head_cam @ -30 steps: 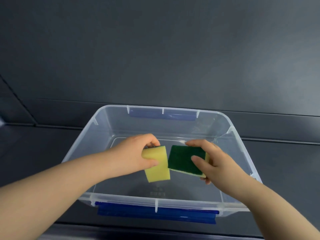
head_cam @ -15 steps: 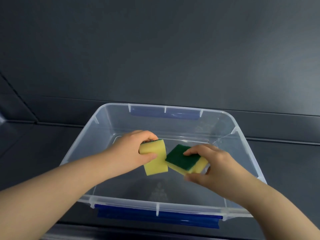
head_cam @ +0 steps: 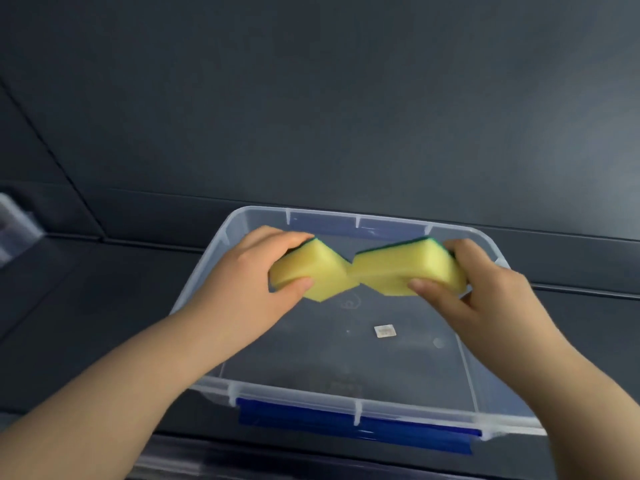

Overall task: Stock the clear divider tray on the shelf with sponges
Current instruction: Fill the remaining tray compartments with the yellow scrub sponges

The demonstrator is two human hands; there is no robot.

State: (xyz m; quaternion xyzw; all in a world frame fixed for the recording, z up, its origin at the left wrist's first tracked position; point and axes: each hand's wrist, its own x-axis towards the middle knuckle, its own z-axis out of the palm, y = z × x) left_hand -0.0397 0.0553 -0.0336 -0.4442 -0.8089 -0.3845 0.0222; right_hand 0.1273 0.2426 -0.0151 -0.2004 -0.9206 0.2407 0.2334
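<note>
Both sponges have come up off the bin floor since half a second ago, and the right one is flipped. Yellow faces now point at the camera, green pads along the far edge. Left hand (head_cam: 242, 289) grips the left sponge (head_cam: 311, 271), thumb below, fingers curled over the top. Right hand (head_cam: 485, 299) grips the right sponge (head_cam: 398, 268) the same way.

Inner corners of the sponges touch over the far half of the clear bin (head_cam: 356, 407), toward 12 o'clock. There is open room above them up to the dark back panel (head_cam: 311, 98).

Blue latches sit on the rim at 6 o'clock (head_cam: 346, 424) and 12 o'clock (head_cam: 329, 223). A small white sticker (head_cam: 384, 330) is on the bin floor, at 6 o'clock from the right sponge. A pale blurred object (head_cam: 14, 223) is at the frame's 9 o'clock edge; can't tell what it is.
</note>
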